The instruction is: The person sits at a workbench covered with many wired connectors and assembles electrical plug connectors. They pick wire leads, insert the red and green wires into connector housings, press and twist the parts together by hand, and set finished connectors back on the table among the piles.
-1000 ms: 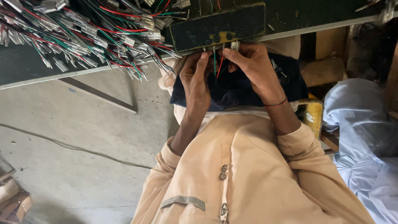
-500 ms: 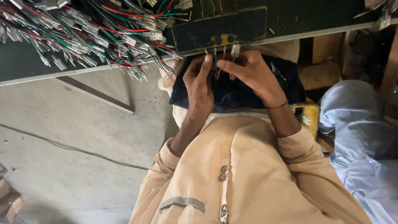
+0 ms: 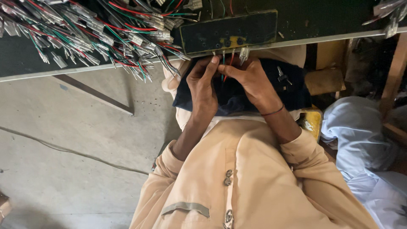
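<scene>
Wires (image 3: 224,70) run upright between both hands' fingertips (image 3: 214,61).

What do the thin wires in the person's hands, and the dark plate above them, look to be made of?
Thin wires: glossy red and green plastic sleeving, pale metal-looking tips. Dark plate: matt, scuffed, drilled board, perhaps painted wood or metal; unclear. Left hand and right hand pinch them.

Both arms reach forward, left hand (image 3: 203,87) and right hand (image 3: 250,80) meeting fingertip to fingertip.

head cam | looks steeply down | close over lap and bench edge (image 3: 85,71)
</scene>
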`<state>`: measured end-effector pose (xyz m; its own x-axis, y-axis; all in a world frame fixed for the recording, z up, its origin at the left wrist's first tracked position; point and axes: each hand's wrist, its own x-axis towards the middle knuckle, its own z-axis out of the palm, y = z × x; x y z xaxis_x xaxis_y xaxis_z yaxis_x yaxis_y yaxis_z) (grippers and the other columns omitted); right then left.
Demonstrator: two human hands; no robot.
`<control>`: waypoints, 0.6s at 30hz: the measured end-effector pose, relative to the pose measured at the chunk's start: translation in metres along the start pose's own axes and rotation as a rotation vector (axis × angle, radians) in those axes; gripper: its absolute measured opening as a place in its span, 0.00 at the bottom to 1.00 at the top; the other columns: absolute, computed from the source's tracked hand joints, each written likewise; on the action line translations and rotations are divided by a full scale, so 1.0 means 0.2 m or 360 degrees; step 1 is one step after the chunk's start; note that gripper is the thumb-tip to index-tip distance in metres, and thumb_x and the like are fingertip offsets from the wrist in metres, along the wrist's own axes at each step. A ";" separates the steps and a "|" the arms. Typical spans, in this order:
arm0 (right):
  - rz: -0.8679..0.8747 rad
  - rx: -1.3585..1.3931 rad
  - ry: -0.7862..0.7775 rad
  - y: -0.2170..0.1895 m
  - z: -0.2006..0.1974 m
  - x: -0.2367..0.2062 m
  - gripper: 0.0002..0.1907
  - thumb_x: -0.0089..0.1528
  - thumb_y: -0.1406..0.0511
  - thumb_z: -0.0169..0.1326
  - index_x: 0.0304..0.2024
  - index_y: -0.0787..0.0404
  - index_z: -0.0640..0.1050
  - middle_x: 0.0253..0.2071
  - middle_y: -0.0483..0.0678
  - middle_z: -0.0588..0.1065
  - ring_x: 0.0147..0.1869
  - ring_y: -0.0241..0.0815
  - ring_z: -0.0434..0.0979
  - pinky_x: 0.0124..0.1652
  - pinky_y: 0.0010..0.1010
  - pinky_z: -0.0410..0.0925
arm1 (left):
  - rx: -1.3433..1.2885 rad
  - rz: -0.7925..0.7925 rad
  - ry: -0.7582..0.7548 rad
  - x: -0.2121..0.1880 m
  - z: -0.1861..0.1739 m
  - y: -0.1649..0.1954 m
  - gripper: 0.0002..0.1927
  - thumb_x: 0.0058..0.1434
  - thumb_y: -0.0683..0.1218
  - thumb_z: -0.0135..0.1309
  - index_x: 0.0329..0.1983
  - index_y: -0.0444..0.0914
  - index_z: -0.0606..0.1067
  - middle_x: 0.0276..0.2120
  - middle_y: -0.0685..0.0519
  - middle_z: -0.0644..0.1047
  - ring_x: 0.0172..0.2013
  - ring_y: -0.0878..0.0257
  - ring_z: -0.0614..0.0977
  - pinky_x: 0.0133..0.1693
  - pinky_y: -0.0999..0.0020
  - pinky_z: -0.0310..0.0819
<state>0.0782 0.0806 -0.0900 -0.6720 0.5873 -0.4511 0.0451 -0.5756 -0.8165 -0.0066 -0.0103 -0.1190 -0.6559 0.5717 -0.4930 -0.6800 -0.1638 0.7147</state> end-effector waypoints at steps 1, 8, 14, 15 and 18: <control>-0.0022 -0.0018 0.0018 0.01 0.01 0.00 0.13 0.62 0.70 0.63 0.48 0.67 0.80 0.44 0.46 0.81 0.48 0.33 0.80 0.49 0.26 0.73 | 0.0013 0.0009 -0.0001 0.00 0.00 0.00 0.06 0.67 0.40 0.61 0.42 0.31 0.81 0.39 0.51 0.82 0.40 0.67 0.79 0.47 0.71 0.71; 0.0002 -0.0062 0.0062 0.02 0.03 0.00 0.07 0.64 0.70 0.63 0.44 0.66 0.82 0.40 0.47 0.81 0.43 0.34 0.79 0.43 0.27 0.71 | 0.0126 0.0107 -0.0008 0.00 -0.01 0.00 0.05 0.66 0.39 0.63 0.41 0.30 0.81 0.36 0.54 0.80 0.36 0.69 0.77 0.43 0.72 0.70; 0.0017 -0.0154 0.0006 -0.01 0.01 0.01 0.08 0.63 0.69 0.64 0.44 0.65 0.80 0.39 0.43 0.78 0.42 0.32 0.75 0.43 0.26 0.70 | 0.0152 -0.0026 0.0062 0.03 0.01 0.03 0.07 0.68 0.43 0.60 0.41 0.32 0.82 0.35 0.54 0.81 0.34 0.70 0.77 0.39 0.73 0.70; 0.0002 -0.0092 -0.0015 -0.02 0.02 0.01 0.09 0.63 0.70 0.64 0.44 0.64 0.80 0.39 0.43 0.78 0.43 0.31 0.75 0.44 0.26 0.71 | 0.0165 -0.0013 0.0049 0.03 0.01 0.04 0.07 0.67 0.43 0.60 0.42 0.32 0.82 0.35 0.54 0.81 0.34 0.70 0.78 0.39 0.72 0.70; -0.0027 -0.0016 -0.0027 -0.02 0.02 0.01 0.11 0.62 0.70 0.64 0.46 0.64 0.79 0.41 0.42 0.78 0.44 0.31 0.76 0.46 0.25 0.71 | 0.0183 0.0047 0.0026 0.02 0.02 0.04 0.08 0.67 0.43 0.60 0.44 0.33 0.81 0.36 0.55 0.81 0.35 0.70 0.78 0.40 0.73 0.71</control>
<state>0.0731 0.0822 -0.0861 -0.6852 0.5870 -0.4312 0.0410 -0.5600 -0.8275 -0.0128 -0.0066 -0.1141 -0.6807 0.5549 -0.4783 -0.6191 -0.0866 0.7805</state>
